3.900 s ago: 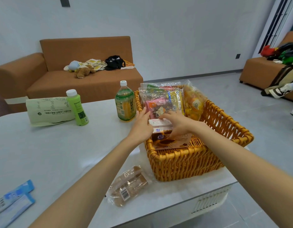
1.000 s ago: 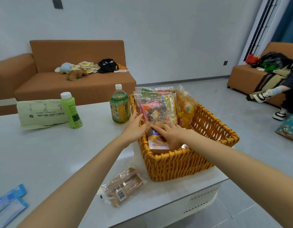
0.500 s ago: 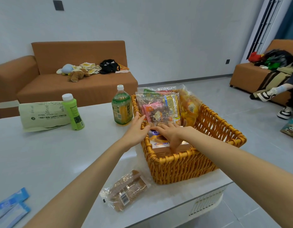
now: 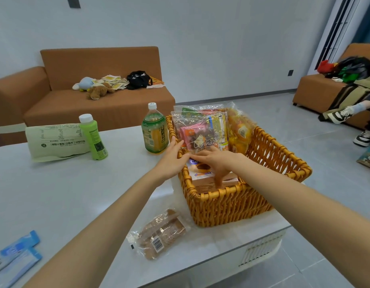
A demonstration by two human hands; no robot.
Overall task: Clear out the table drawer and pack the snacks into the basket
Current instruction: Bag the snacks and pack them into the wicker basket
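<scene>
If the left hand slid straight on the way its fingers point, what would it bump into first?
Probably the clear snack bags standing in the basket; the left hand rests at its rim, though depth is unclear.

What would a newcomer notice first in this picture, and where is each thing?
The orange wicker basket at the right of the table stands out, with bright snack bags upright at its far end. Both hands meet there: the left hand on its left rim, the right hand pressing on boxes inside. A wrapped bread pack lies in front of it.
</scene>
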